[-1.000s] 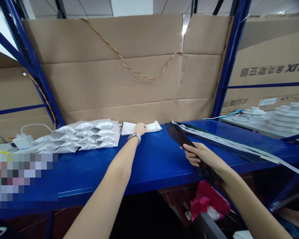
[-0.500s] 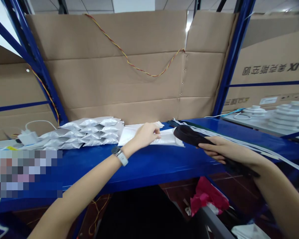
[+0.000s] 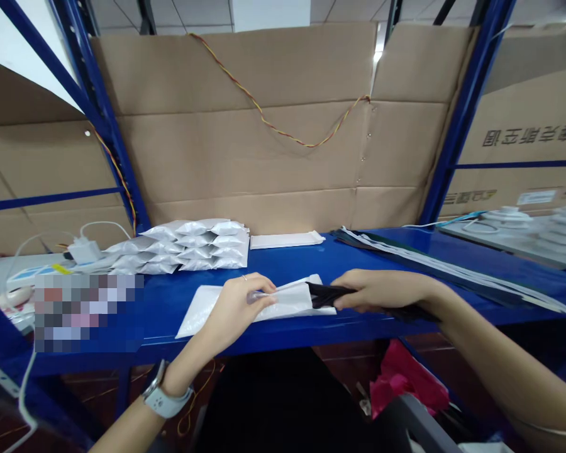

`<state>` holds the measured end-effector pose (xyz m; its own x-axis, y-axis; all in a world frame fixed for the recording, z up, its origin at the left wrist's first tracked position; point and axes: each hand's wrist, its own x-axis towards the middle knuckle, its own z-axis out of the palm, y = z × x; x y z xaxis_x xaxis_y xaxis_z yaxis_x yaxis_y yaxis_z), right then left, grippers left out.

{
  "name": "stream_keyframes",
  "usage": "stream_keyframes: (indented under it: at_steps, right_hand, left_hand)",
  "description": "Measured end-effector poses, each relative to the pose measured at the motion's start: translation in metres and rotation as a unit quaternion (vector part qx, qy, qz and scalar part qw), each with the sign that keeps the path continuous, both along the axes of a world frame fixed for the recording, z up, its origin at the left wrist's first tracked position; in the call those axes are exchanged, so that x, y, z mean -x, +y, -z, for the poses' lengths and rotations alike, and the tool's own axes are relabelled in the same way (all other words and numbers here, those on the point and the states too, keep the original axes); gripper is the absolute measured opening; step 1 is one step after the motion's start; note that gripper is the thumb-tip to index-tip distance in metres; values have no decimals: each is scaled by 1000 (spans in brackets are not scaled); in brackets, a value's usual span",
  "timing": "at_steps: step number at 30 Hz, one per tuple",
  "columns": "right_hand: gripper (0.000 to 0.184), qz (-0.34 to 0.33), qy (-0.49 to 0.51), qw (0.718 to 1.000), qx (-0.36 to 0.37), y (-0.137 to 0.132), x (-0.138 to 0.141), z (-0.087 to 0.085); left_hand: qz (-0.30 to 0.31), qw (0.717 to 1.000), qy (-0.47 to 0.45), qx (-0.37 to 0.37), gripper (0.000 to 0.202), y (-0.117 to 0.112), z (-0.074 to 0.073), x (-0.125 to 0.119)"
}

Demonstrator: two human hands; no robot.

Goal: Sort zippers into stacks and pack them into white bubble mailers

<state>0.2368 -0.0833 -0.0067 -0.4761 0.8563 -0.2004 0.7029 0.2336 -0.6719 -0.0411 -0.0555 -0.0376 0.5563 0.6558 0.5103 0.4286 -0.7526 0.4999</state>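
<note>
My left hand (image 3: pixel 245 308) pinches the upper edge of a white mailer bag (image 3: pixel 287 302) between thumb and fingers, holding its mouth apart. The bag lies along the front of the blue shelf. My right hand (image 3: pixel 382 290) grips a folded black strap (image 3: pixel 327 294), which looks like soft fabric. The strap's left end is inside the bag's opening on the right; the other end trails under my right wrist. How deep it reaches is hidden by the white film.
A stack of filled silvery-white packets (image 3: pixel 207 245) stands at the back left. Another flat white bag (image 3: pixel 287 240) lies behind. Long white and dark strips (image 3: pixel 434 264) run along the right. Cardboard (image 3: pixel 264 157) backs the blue shelf (image 3: pixel 170 296). A white plug (image 3: pixel 85 250) is at left.
My left hand has drawn one white bag from the back toward the front edge. My right hand has moved left and lower, bringing the black strap's end into the bag's mouth.
</note>
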Motion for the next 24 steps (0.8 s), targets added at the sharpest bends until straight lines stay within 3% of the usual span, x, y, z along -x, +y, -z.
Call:
stream_keyframes:
  at_steps: [5,9,11,16,18,24]
  right_hand:
    - [16,-131,-38,991,-7,30,67,1]
    - [4,-129,0,991,37,45,86,14]
    - [10,-114,12,993,31,44,84,17]
    - [26,-47,-45,981,-183,27,58,18]
    - [26,-35,-36,975,-218,18,47,22]
    - [46,24,65,953,-294,4,27,58]
  left_hand:
    - [-21,1000,12,-5,7,-1,5,20]
    - [-50,997,64,11,29,-2,7,35]
    - [-60,994,89,17,33,-4,8,37]
    - [-76,992,96,18,25,-4,10,34]
    - [-74,993,90,17,25,-3,11,33]
    - [-75,992,98,29,35,0,13,38]
